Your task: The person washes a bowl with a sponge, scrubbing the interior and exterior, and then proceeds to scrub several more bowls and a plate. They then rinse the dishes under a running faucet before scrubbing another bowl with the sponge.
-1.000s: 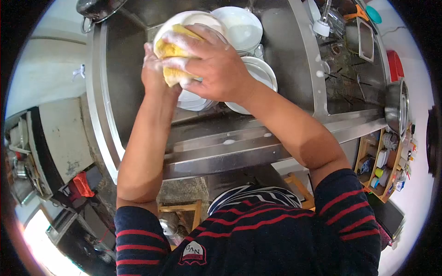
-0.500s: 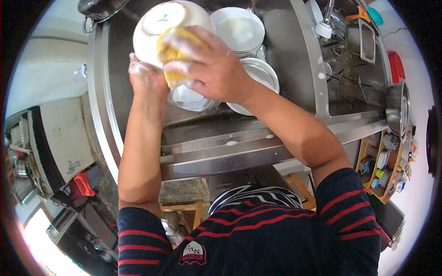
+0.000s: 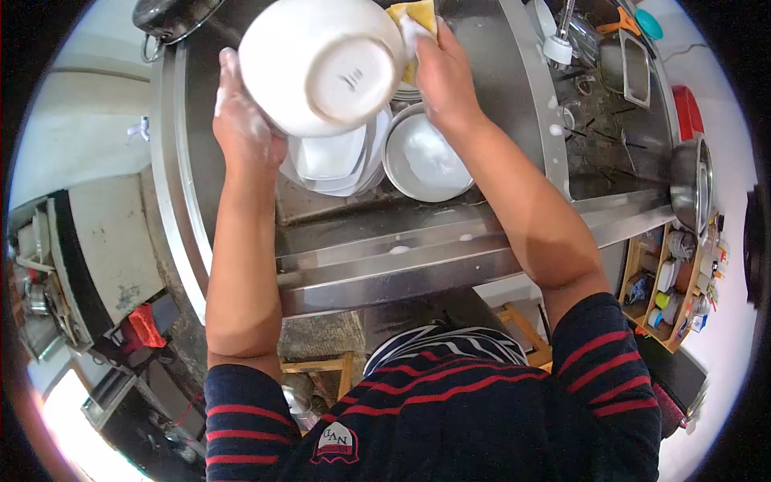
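Observation:
Between my hands, over the metal sink (image 3: 321, 229), is a large white bowl (image 3: 281, 68) with its foot ring turned toward me. Soapy suds coat my left hand (image 3: 245, 116), which grips the bowl's left side. On the right side, my right hand (image 3: 446, 76) presses a yellow sponge (image 3: 416, 14) with foam on it against the bowl; its fingertips are partly hidden. Below the bowl lie stacked white plates (image 3: 329, 157). To their right sits a round white bowl (image 3: 430, 153), with more dishes partly covered behind it.
At the upper left stands a dark pot (image 3: 173, 18). A white-tipped tap (image 3: 558, 48) hangs over the right basin, where a metal container (image 3: 630, 72) and loose utensils lie. A steel bowl (image 3: 691, 189) rests at the far right edge.
The white bowl has turned and shifted right, its base now facing me. My right hand with the sponge has moved from the bowl's base to its right side.

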`<act>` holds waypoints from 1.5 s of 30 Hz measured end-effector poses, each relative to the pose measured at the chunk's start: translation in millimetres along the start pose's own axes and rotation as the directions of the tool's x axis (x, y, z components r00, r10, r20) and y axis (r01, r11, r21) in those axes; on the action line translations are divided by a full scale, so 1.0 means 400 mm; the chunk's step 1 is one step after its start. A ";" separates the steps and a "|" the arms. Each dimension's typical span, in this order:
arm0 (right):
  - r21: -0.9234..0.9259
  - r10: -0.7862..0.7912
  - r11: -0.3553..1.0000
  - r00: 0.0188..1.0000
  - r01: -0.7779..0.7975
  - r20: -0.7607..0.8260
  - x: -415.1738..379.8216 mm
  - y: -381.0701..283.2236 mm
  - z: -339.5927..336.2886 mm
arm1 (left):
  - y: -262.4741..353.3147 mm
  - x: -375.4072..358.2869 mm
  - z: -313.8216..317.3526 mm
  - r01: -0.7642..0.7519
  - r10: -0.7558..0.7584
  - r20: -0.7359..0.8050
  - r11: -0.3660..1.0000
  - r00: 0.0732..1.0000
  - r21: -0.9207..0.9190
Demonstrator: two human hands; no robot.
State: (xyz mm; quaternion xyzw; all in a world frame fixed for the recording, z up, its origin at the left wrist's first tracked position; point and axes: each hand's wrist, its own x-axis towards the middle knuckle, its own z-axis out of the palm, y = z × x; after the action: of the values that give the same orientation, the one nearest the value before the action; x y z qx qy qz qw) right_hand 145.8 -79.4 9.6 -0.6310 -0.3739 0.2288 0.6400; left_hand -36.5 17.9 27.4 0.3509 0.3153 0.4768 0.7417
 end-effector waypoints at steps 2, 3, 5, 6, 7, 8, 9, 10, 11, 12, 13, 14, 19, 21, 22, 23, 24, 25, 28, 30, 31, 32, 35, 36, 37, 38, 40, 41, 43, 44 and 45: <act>0.036 0.087 0.995 0.996 -0.088 0.035 0.002 -0.023 -0.005 | -0.017 -0.006 -0.001 -0.010 0.044 -0.108 0.954 0.993 0.300; 0.019 -0.001 1.000 0.997 -0.001 0.071 -0.007 -0.043 -0.004 | -0.025 -0.012 -0.001 0.000 0.078 -0.159 0.898 0.984 0.441; 0.003 -0.084 0.996 0.990 0.085 0.111 -0.026 -0.078 0.000 | -0.043 -0.020 0.003 -0.048 0.131 -0.126 0.855 0.983 0.516; -0.182 -0.341 0.910 0.922 0.373 0.184 -0.034 -0.095 0.008 | -0.036 -0.032 0.014 0.026 0.088 -0.149 0.776 0.985 0.630; -0.331 -0.546 0.710 0.782 0.622 0.300 -0.045 -0.105 0.015 | -0.033 -0.039 0.021 0.098 0.048 -0.177 0.677 0.983 0.729; -0.334 -0.545 0.710 0.784 0.620 0.297 -0.058 -0.113 0.025 | -0.038 -0.031 0.004 0.086 0.015 -0.115 0.563 0.993 0.822; -0.290 -0.652 0.621 0.686 0.728 0.325 -0.071 -0.121 0.035 | -0.043 -0.033 -0.007 0.085 0.014 -0.112 0.561 0.994 0.823; -0.242 -0.744 0.518 0.571 0.821 0.347 -0.077 -0.124 0.040 | -0.049 -0.039 -0.017 -0.089 0.081 0.051 0.601 0.995 0.794; -0.241 -0.743 0.519 0.572 0.820 0.346 -0.066 -0.103 0.035 | -0.056 -0.043 -0.031 -0.258 0.155 0.207 0.626 0.966 0.736; -0.236 -0.680 0.621 0.663 0.748 0.314 -0.044 -0.063 0.026 | -0.080 -0.015 -0.051 -0.084 0.075 0.040 0.825 0.996 0.559; -0.227 -0.604 0.712 0.745 0.664 0.284 -0.026 -0.047 0.016 | -0.077 -0.019 -0.030 -0.084 0.075 0.039 0.825 0.996 0.560; -0.205 -0.337 0.902 0.916 0.380 0.217 -0.019 -0.034 -0.003 | -0.081 -0.024 -0.005 0.081 -0.035 -0.091 0.817 0.995 0.571; -0.349 -0.397 0.791 0.855 0.503 0.335 -0.024 -0.036 0.017 | -0.105 -0.045 0.014 0.275 -0.225 -0.186 0.907 0.956 0.319; -0.272 -0.545 0.653 0.687 0.707 0.480 -0.056 -0.047 0.043 | -0.117 -0.033 -0.014 0.335 -0.294 -0.215 0.923 0.931 0.189; -0.269 -0.554 0.606 0.640 0.748 0.533 -0.079 -0.065 0.056 | -0.114 -0.026 -0.026 0.336 -0.312 -0.195 0.936 0.930 0.106; -0.262 -0.558 0.558 0.589 0.788 0.584 -0.092 -0.078 0.062 | -0.111 -0.018 -0.037 0.336 -0.327 -0.173 0.942 0.929 0.022; -0.264 -0.561 0.556 0.590 0.788 0.581 -0.087 -0.080 0.057 | -0.094 -0.017 -0.036 0.318 -0.316 -0.110 0.948 0.943 0.005; -0.198 -0.595 0.526 0.525 0.827 0.608 -0.080 -0.079 0.050 | -0.086 -0.012 -0.033 0.319 -0.317 -0.108 0.948 0.942 0.008; -0.180 -0.647 0.533 0.536 0.827 0.543 -0.055 -0.051 0.039 | -0.089 0.006 -0.033 0.305 -0.314 -0.089 0.947 0.945 -0.104; -0.290 -0.533 0.712 0.761 0.640 0.370 -0.039 -0.028 0.045 | -0.113 0.006 -0.033 0.305 -0.314 -0.165 0.949 0.935 -0.080; -0.290 -0.532 0.711 0.760 0.640 0.373 -0.043 -0.023 0.049 | -0.124 0.009 -0.034 0.303 -0.307 -0.236 0.951 0.922 -0.052; -0.316 -0.589 0.641 0.713 0.699 0.381 -0.047 -0.020 0.057 | -0.140 0.020 -0.051 0.287 -0.274 -0.273 0.958 0.922 0.005; -0.309 -0.641 0.559 0.637 0.770 0.428 -0.073 -0.037 0.078 | -0.082 -0.022 -0.029 0.289 -0.295 -0.062 0.953 0.954 -0.088; -0.255 -0.646 0.530 0.579 0.809 0.497 -0.084 -0.050 0.077 | -0.063 -0.011 -0.037 0.331 -0.328 -0.113 0.944 0.938 0.003; -0.196 -0.648 0.500 0.515 0.843 0.562 -0.091 -0.061 0.076 | -0.047 -0.001 -0.042 0.385 -0.389 -0.138 0.921 0.911 -0.062; -0.171 -0.628 0.495 0.486 0.852 0.607 -0.091 -0.070 0.068 | -0.039 0.009 -0.042 0.333 -0.344 -0.157 0.938 0.926 -0.091; -0.190 -0.674 0.496 0.514 0.847 0.531 -0.077 -0.046 0.062 | -0.035 0.038 -0.062 0.276 -0.294 -0.181 0.954 0.939 -0.116; -0.213 -0.711 0.499 0.537 0.840 0.454 -0.066 -0.033 0.055 | -0.045 0.059 -0.088 0.239 -0.265 -0.116 0.950 0.957 -0.202; -0.263 -0.694 0.522 0.583 0.811 0.422 -0.048 -0.029 0.050 | -0.035 0.049 -0.066 0.205 -0.230 -0.051 0.933 0.972 -0.294; -0.121 -0.538 0.812 0.813 0.571 0.222 -0.049 -0.020 0.066 | -0.036 0.036 -0.055 0.200 -0.237 -0.096 0.934 0.967 -0.297; 0.094 -0.272 0.960 0.960 0.265 0.069 -0.048 -0.009 0.077 | -0.028 0.024 -0.038 0.192 -0.242 -0.141 0.935 0.960 -0.298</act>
State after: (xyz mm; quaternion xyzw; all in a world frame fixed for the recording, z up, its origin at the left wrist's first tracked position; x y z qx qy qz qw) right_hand 109.8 -74.9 7.1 -0.5373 -0.4718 0.1806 0.6754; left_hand -40.1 27.0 8.5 0.1615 0.3454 0.4608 0.8014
